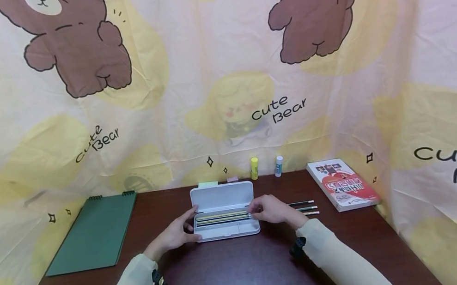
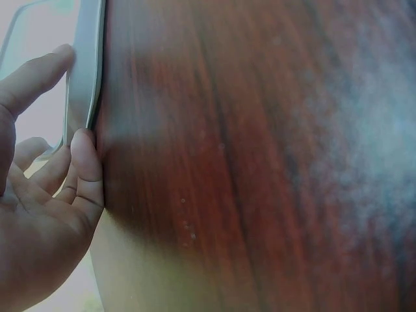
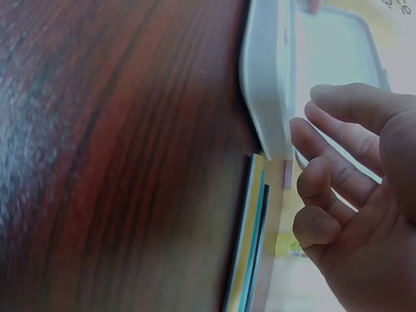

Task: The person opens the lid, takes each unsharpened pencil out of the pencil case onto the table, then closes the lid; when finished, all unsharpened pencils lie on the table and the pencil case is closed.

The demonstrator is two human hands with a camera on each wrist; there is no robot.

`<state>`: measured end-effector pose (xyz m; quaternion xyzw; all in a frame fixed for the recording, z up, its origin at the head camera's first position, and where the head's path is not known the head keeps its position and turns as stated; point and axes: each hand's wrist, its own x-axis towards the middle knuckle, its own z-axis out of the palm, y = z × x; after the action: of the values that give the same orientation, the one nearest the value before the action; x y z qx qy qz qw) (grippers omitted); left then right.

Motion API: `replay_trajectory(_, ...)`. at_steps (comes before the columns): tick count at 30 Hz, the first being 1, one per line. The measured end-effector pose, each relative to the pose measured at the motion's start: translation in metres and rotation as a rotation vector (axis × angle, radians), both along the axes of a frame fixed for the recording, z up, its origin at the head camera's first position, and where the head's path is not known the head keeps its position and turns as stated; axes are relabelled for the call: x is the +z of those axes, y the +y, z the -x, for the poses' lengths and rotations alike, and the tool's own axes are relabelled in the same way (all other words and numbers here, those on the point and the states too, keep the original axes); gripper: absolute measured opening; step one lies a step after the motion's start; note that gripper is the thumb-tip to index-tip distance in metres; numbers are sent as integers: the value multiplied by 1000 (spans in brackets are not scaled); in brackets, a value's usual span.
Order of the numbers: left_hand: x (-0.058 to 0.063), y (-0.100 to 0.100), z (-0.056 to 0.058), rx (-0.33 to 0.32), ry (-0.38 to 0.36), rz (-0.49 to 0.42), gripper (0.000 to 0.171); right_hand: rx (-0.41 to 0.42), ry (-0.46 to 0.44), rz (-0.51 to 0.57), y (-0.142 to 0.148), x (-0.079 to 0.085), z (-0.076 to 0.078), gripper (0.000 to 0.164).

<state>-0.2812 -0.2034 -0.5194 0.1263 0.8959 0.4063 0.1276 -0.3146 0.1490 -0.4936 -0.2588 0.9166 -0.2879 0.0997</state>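
Observation:
A white pencil case (image 1: 221,231) lies on the table with its lid (image 1: 222,196) raised at the back. Several pencils (image 1: 219,218) lie lengthwise in its rear compartment; the front compartments show bare. My left hand (image 1: 175,231) holds the case's left end, thumb at the front corner and fingers toward the back. Over the right end of the case is my right hand (image 1: 271,208), its fingertips (image 3: 322,92) bent loosely near the rim with no pencil seen between them. To the right of the case, partly behind that hand, lie more pencils (image 1: 308,208).
A green spiral pad (image 1: 92,236) lies at the left, a red and white book (image 1: 343,185) at the right. Behind the case stand a yellow glue stick (image 1: 254,168) and a blue and white one (image 1: 279,166). Pale green sticky notes (image 1: 208,184) show behind the lid.

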Motion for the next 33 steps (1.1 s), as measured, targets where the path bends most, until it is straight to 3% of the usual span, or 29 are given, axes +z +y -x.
replay_trajectory(17,0,0,-1,6,-4,-4,97,-12,15,-89,-15,-5,2,25)
replay_trajectory(25,1,1,-1,18,-10,-5,95,37,46,-134,-18,-6,2,20)
replay_trajectory(33,1,1,-1,19,-22,-2,94,20,64,-130,-19,-6,1,17)
